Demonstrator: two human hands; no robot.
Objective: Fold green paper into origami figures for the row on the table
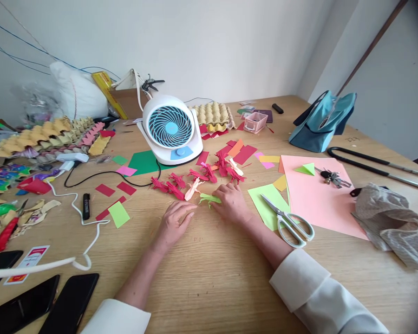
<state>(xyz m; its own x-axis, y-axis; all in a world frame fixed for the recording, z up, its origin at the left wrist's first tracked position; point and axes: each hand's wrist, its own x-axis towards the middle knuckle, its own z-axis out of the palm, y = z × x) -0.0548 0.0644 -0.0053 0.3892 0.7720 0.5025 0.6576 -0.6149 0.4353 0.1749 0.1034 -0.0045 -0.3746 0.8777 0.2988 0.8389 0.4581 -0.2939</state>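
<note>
My right hand [231,203] has its fingers curled at the right end of a small lime-green folded-paper insect [209,199] on the table; its fingertips are partly hidden. My left hand [176,222] rests on the wood to the left, thumb and fingers apart and nothing in them. Just beyond its fingertips is a peach folded-paper insect [193,189]. Several red folded-paper insects [209,172] lie in a curved row behind both hands, with a cream one [235,166] among them at the right.
A white fan [170,127] stands behind the row. Scissors [287,220] lie on a lime sheet [264,204] by my right forearm, beside a pink sheet [320,195]. At left are a black marker [86,206], a white cable [77,208] and phones [71,301]. A teal bag [322,123] sits back right.
</note>
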